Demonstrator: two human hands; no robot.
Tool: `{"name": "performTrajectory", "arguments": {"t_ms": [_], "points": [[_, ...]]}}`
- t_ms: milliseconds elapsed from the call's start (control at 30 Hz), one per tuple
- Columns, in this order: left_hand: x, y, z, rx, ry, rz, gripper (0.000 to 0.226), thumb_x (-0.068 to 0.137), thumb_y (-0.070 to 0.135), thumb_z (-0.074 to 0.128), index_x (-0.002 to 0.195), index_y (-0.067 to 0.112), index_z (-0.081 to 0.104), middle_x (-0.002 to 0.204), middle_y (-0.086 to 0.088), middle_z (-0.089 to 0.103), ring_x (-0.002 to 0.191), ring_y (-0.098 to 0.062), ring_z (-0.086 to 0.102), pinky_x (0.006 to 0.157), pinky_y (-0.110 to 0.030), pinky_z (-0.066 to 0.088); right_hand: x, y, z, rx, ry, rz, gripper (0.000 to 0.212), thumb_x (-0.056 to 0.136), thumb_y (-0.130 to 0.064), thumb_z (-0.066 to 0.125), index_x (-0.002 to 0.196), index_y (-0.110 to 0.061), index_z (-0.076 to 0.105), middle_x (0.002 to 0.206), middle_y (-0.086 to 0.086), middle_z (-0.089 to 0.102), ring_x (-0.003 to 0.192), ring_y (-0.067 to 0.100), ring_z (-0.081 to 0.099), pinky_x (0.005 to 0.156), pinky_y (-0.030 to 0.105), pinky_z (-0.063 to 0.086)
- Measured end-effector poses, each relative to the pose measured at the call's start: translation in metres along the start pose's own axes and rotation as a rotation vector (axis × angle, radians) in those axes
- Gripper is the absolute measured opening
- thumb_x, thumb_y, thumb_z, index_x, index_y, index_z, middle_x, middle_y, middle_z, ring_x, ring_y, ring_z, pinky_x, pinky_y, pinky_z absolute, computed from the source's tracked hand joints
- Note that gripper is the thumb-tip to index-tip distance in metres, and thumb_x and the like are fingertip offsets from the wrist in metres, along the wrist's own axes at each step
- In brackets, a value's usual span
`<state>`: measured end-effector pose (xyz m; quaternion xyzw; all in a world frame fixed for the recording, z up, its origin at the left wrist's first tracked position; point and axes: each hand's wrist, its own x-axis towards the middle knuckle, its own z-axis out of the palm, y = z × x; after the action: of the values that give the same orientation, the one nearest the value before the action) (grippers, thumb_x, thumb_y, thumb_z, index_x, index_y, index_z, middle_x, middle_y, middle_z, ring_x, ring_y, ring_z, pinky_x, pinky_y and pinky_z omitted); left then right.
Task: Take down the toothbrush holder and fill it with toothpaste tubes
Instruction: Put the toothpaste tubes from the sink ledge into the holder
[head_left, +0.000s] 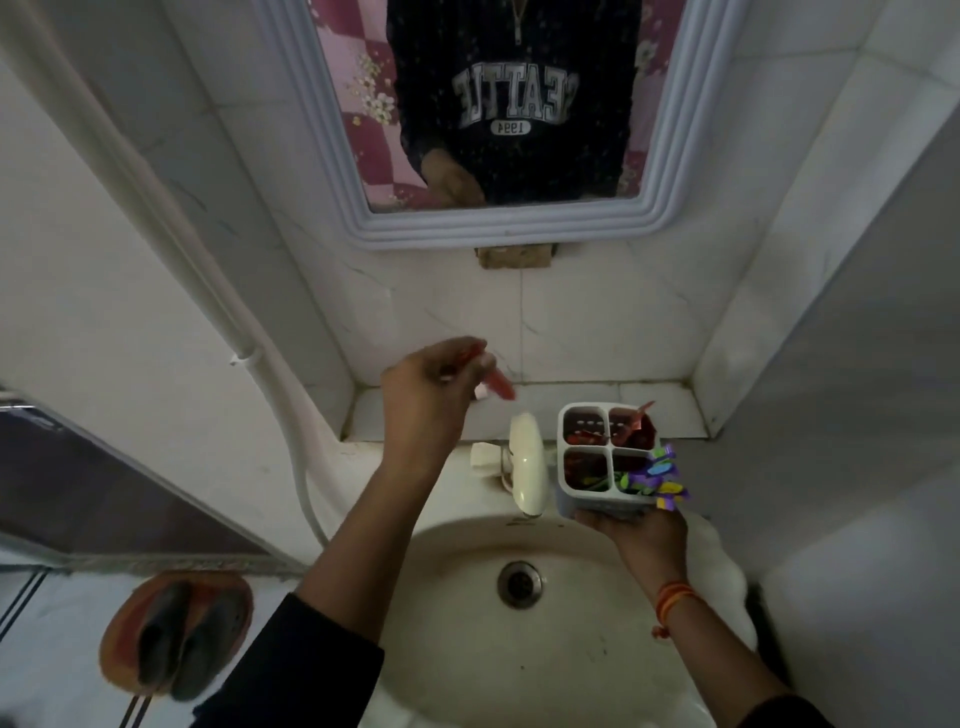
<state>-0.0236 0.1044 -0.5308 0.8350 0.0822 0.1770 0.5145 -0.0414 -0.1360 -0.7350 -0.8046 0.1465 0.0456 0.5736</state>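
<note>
My right hand (636, 530) grips a white toothbrush holder (608, 457) from below, holding it over the right rim of the sink. The holder has four compartments; a red tube (640, 415) pokes out of the back right one, and purple and green tubes (660, 475) stick out of the front right one. My left hand (428, 400) is raised above the tiled ledge, closed around a red toothpaste tube (496, 387) with a white cap, to the left of the holder.
A cream tap (527, 462) stands between my hands at the back of the white sink (457, 613), whose drain (519, 581) lies below. A framed mirror (670, 156) hangs on the tiled wall. A white pipe (270, 374) runs down the left. Slippers on a mat (176, 631) lie on the floor.
</note>
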Motion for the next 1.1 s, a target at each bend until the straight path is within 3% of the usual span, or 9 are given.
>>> {"name": "performTrajectory", "arguments": {"t_ms": [133, 267, 333, 400, 533, 700, 900, 1000, 1100], "points": [[-0.015, 0.046, 0.008, 0.118, -0.033, 0.193, 0.023, 0.085, 0.030, 0.079, 0.108, 0.026, 0.079, 0.088, 0.023, 0.072, 0.075, 0.015, 0.065, 0.076, -0.006, 0.052, -0.003, -0.004, 0.000, 0.016, 0.068, -0.082, 0.068, 0.051, -0.028, 0.099, 0.111, -0.010, 0.072, 0.099, -0.001, 0.075, 0.092, 0.010, 0.068, 0.088, 0.030, 0.055], [-0.024, 0.059, 0.040, 0.400, -0.371, 0.239, 0.016, 0.093, 0.023, 0.069, 0.103, 0.027, 0.081, 0.092, 0.010, 0.077, 0.073, 0.000, 0.069, 0.066, -0.012, 0.051, -0.007, -0.010, 0.002, 0.000, 0.120, -0.156, 0.070, 0.043, -0.026, 0.100, 0.105, -0.011, 0.073, 0.098, -0.004, 0.072, 0.101, 0.013, 0.066, 0.083, 0.013, 0.047], [-0.027, 0.055, 0.062, 0.576, -0.495, 0.277, 0.016, 0.088, 0.022, 0.068, 0.095, 0.024, 0.082, 0.081, 0.001, 0.075, 0.077, -0.016, 0.072, 0.066, -0.027, 0.054, -0.007, -0.011, 0.002, -0.001, 0.131, -0.168, 0.066, 0.045, -0.021, 0.101, 0.104, -0.017, 0.071, 0.099, -0.007, 0.070, 0.101, 0.012, 0.065, 0.085, 0.016, 0.046], [-0.030, 0.052, 0.084, 0.797, -0.565, 0.301, 0.016, 0.082, 0.026, 0.069, 0.093, 0.020, 0.079, 0.068, -0.002, 0.060, 0.075, -0.025, 0.069, 0.061, -0.030, 0.045, -0.005, -0.008, 0.002, -0.009, 0.128, -0.161, 0.067, 0.045, -0.025, 0.101, 0.105, -0.016, 0.072, 0.101, -0.007, 0.071, 0.103, 0.015, 0.068, 0.086, 0.019, 0.047], [-0.035, 0.048, 0.104, 1.047, -0.631, 0.301, 0.029, 0.083, 0.029, 0.072, 0.109, 0.016, 0.072, 0.096, -0.010, 0.068, 0.088, -0.027, 0.066, 0.066, -0.030, 0.040, -0.006, -0.010, 0.001, 0.035, 0.123, -0.155, 0.074, 0.047, -0.021, 0.101, 0.114, -0.012, 0.071, 0.104, -0.006, 0.070, 0.103, 0.011, 0.064, 0.079, -0.005, 0.039], [-0.021, 0.041, 0.095, 0.913, -0.720, 0.207, 0.031, 0.090, 0.033, 0.066, 0.116, 0.019, 0.073, 0.110, -0.005, 0.071, 0.102, -0.024, 0.066, 0.094, -0.034, 0.051, -0.006, -0.010, 0.001, 0.056, 0.119, -0.192, 0.072, 0.049, -0.014, 0.100, 0.113, -0.015, 0.068, 0.102, -0.008, 0.068, 0.103, 0.011, 0.062, 0.076, -0.008, 0.036], [0.029, -0.002, 0.060, 0.503, -0.438, 0.075, 0.017, 0.090, 0.023, 0.069, 0.103, 0.021, 0.081, 0.103, 0.004, 0.079, 0.092, -0.010, 0.074, 0.090, -0.026, 0.057, -0.006, -0.012, 0.001, 0.098, 0.103, -0.150, 0.075, 0.048, -0.017, 0.100, 0.117, -0.014, 0.068, 0.107, -0.008, 0.070, 0.104, 0.005, 0.063, 0.080, -0.003, 0.039], [0.052, -0.052, 0.055, 0.670, -0.457, -0.025, 0.026, 0.091, 0.017, 0.065, 0.113, 0.016, 0.078, 0.116, -0.003, 0.077, 0.107, -0.020, 0.071, 0.088, -0.013, 0.043, -0.007, -0.014, 0.001, 0.123, 0.098, -0.126, 0.068, 0.046, -0.014, 0.101, 0.107, -0.015, 0.072, 0.097, -0.010, 0.072, 0.087, -0.020, 0.062, 0.076, -0.004, 0.042], [0.070, -0.102, 0.053, 0.833, -0.574, -0.133, 0.054, 0.088, 0.012, 0.063, 0.141, 0.021, 0.059, 0.142, -0.007, 0.059, 0.128, -0.027, 0.057, 0.100, -0.023, 0.041, -0.006, -0.011, 0.001, 0.137, 0.087, -0.109, 0.059, 0.048, -0.006, 0.099, 0.102, -0.010, 0.074, 0.090, -0.010, 0.073, 0.079, -0.028, 0.058, 0.070, -0.004, 0.042]]}}
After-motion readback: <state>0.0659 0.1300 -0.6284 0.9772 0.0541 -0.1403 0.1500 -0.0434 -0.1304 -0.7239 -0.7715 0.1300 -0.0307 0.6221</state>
